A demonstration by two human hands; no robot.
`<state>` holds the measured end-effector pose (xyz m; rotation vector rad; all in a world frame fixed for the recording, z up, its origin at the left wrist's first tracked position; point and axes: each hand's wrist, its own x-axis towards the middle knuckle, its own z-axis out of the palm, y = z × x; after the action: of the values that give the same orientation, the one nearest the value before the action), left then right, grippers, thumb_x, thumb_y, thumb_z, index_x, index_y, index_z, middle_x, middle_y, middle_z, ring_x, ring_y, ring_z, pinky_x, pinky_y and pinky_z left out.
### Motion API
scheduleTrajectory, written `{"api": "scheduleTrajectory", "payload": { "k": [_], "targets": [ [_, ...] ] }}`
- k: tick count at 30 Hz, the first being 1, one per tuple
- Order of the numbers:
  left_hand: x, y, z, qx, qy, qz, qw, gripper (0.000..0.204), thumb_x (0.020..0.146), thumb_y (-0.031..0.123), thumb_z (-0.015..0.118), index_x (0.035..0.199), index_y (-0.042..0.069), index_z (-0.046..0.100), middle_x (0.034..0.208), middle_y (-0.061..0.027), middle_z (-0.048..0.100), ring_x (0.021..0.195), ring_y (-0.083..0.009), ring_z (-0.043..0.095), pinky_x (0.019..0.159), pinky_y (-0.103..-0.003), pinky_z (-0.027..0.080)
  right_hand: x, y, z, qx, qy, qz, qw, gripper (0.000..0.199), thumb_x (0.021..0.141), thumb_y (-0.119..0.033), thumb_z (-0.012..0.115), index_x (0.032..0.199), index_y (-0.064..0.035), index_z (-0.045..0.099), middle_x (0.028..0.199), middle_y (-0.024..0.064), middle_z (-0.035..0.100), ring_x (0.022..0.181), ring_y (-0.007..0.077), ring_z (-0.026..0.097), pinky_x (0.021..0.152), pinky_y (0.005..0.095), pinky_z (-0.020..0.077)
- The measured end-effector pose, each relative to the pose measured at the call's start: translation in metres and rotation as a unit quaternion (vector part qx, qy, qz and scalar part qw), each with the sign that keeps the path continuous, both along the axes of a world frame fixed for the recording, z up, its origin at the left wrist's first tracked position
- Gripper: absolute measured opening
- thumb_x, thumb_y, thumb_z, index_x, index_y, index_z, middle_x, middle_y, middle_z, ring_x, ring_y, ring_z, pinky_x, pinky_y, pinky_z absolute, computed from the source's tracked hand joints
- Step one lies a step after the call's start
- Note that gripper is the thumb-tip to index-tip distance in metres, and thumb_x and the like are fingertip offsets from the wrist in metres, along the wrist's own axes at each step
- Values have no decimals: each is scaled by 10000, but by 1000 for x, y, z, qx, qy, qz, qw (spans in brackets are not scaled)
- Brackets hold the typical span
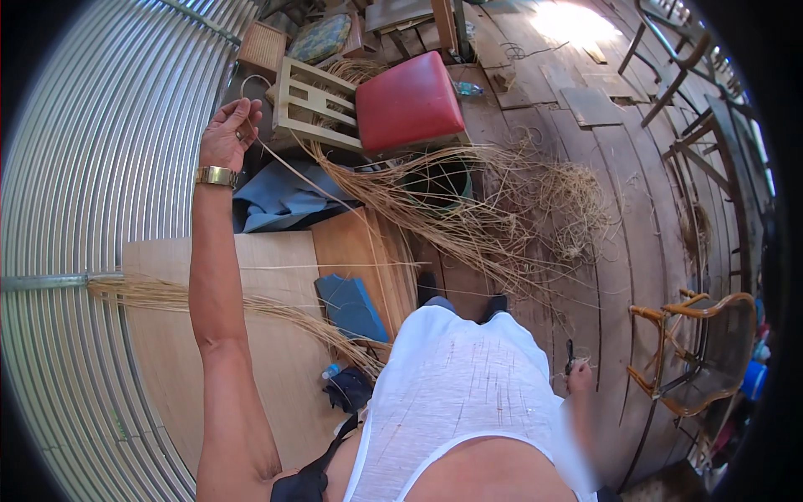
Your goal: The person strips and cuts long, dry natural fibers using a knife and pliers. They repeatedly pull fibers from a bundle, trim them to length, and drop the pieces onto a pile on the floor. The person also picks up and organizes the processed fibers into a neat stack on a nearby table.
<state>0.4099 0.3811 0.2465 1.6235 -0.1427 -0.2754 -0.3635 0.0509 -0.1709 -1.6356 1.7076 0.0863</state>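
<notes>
My left hand (230, 134), raised at the end of an outstretched arm with a gold-coloured watch, pinches a thin pale rattan strand (305, 180). The strand loops above the fingers and runs down toward the right. My right hand (579, 376) hangs low beside my right thigh, closed. A dark, slim tool (570, 351) sticks up from it, its kind too small to make out, with a few fine strands by the fingers. Nearer my left hand, a long bundle of rattan strands (418, 205) hangs over a chair and fans out toward the floor.
A pale chair with a red seat (410, 100) stands ahead. Tangled strands (577, 205) litter the plank floor. On my left are a wooden board (276, 309), a blue piece (347, 305) and a corrugated metal wall (100, 167). A rattan-framed chair (694, 351) stands right.
</notes>
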Motion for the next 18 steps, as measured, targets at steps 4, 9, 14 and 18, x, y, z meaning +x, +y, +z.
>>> {"api": "scheduleTrajectory", "payload": {
  "k": [4, 9, 14, 18],
  "targets": [
    [4, -12, 2, -9, -4, -14, 1000, 151, 838, 220, 728, 946, 143, 656, 930, -1, 707, 728, -65, 620, 616, -218, 468, 49, 3, 33, 0, -45, 16, 999, 321, 941, -305, 514, 758, -42, 532, 529, 76, 537, 387, 177, 534, 351, 339, 396],
    [4, -24, 0, 32, -28, -3, 999, 157, 828, 220, 739, 932, 131, 662, 872, -1, 692, 614, -35, 546, 545, -190, 449, 66, -10, 42, -7, -59, 25, 998, 340, 936, -299, 526, 746, -18, 507, 543, 84, 532, 431, 177, 554, 416, 350, 424],
    [-12, -21, -3, 16, -43, -21, 999, 169, 817, 236, 751, 918, 138, 661, 804, 0, 674, 578, -27, 534, 473, -170, 420, 36, -27, 1, -24, -61, 46, 997, 303, 932, -286, 517, 775, -27, 525, 550, 81, 543, 412, 183, 540, 379, 343, 407],
    [-17, 24, 10, 177, -132, 12, 975, 191, 840, 258, 728, 935, 98, 686, 768, -13, 677, 583, -41, 560, 521, -195, 451, -18, -35, -66, -93, -74, 95, 988, 279, 928, -256, 493, 779, -22, 519, 562, 89, 542, 394, 180, 527, 348, 336, 394]
  ]
}}
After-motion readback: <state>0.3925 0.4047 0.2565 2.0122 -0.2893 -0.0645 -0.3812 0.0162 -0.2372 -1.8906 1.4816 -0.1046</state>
